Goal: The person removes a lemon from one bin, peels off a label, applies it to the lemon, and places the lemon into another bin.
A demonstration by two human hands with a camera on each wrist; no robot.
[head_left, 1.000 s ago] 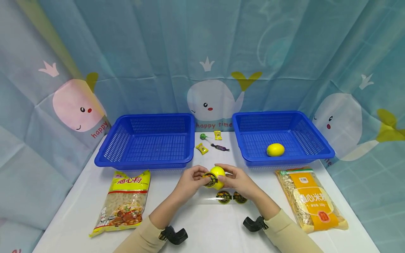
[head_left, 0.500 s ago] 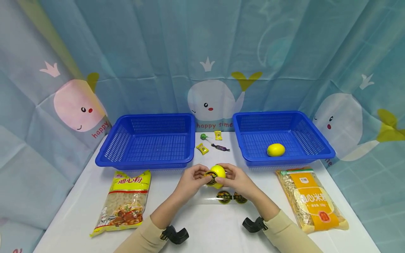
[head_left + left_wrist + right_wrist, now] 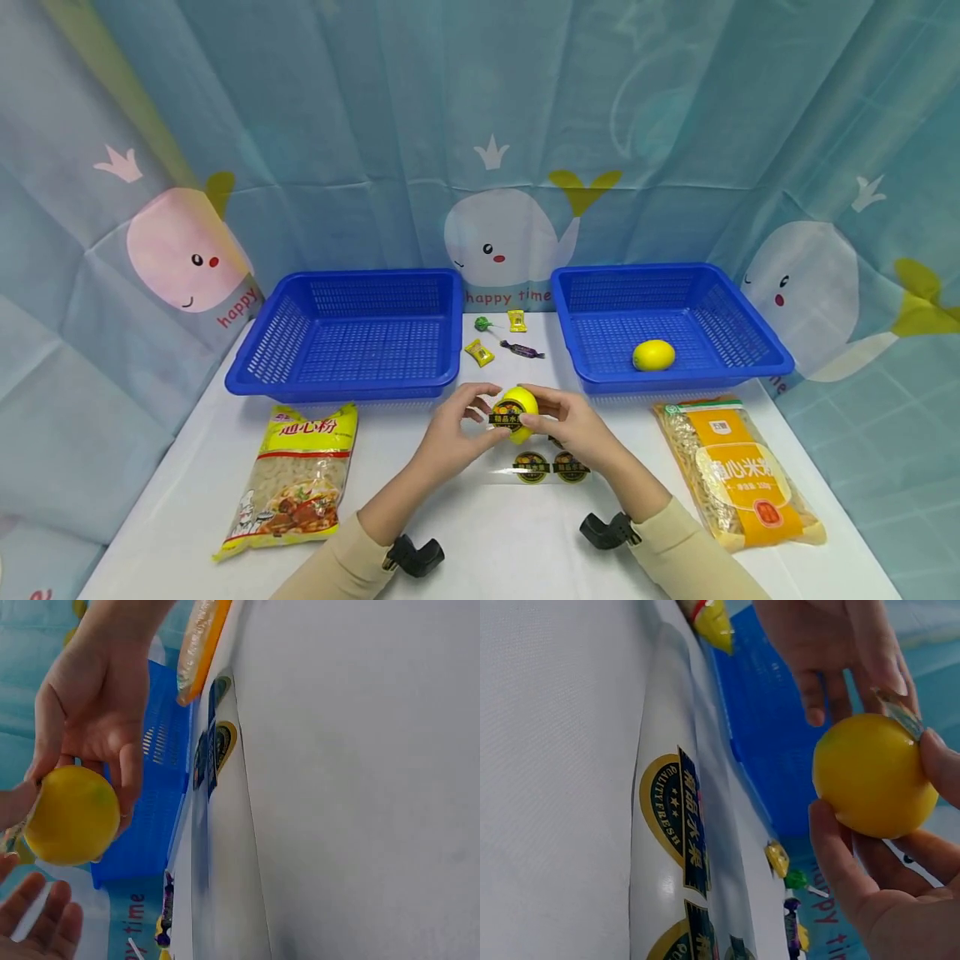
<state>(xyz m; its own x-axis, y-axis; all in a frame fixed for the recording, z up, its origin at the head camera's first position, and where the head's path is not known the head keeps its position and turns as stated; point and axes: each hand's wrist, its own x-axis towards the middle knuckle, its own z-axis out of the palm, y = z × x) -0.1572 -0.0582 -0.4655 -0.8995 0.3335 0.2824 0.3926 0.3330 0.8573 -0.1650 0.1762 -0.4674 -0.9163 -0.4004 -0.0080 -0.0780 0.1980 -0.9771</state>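
In the head view, my right hand (image 3: 573,425) grips a yellow lemon (image 3: 870,772) between thumb and fingers, above the table. A round black-and-gold label (image 3: 507,416) lies against the lemon's near face, its edge standing slightly off the skin in the right wrist view. The right thumb presses on the label. My left hand (image 3: 453,429) is on the lemon's left side, fingers spread apart from the fruit, with its thumb tip at the label's lower edge. Below lies a clear backing sheet (image 3: 660,885) with several similar labels (image 3: 531,467).
Two blue baskets stand at the back: the left basket (image 3: 367,392), and the right basket (image 3: 675,382) holding another lemon (image 3: 654,355). Wrapped candies (image 3: 522,350) and a lollipop (image 3: 482,323) lie between them. Pasta bags flank the hands, one yellow (image 3: 300,483), one orange (image 3: 738,475).
My left fingers have spread and drawn away from the label, uncovering more of its face. The right hand still grips the lemon, slightly turned.
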